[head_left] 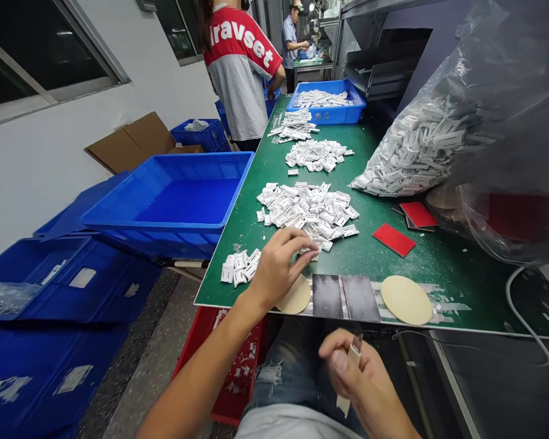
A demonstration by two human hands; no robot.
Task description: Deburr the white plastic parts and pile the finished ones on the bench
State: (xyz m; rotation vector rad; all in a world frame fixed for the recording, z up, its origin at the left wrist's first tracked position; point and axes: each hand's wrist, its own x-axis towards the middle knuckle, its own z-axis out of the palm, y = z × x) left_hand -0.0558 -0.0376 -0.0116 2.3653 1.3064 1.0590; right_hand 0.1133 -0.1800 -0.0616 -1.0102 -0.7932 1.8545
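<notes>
My left hand (281,265) reaches over the table to the near edge of a heap of small white plastic parts (302,207). Its thumb and fingertips are pinched together around one white part. Low in front of my lap, my right hand (363,372) is closed around a small knife (355,350). The knife's handle looks wrapped in pale tape, and a short dark blade tip points up. A smaller group of white parts (239,268) lies left of my left hand. Beneath that wrist, a round cream pad (296,297) is partly covered.
Dark abrasive-looking strips (345,297) and another cream disc (406,300) line the green table's (256,292) front edge. Red sheets (393,239) and a clear bag of parts (421,146) are right. Blue crates (165,228) stand left, a red bin (238,390) below. Two people work beyond.
</notes>
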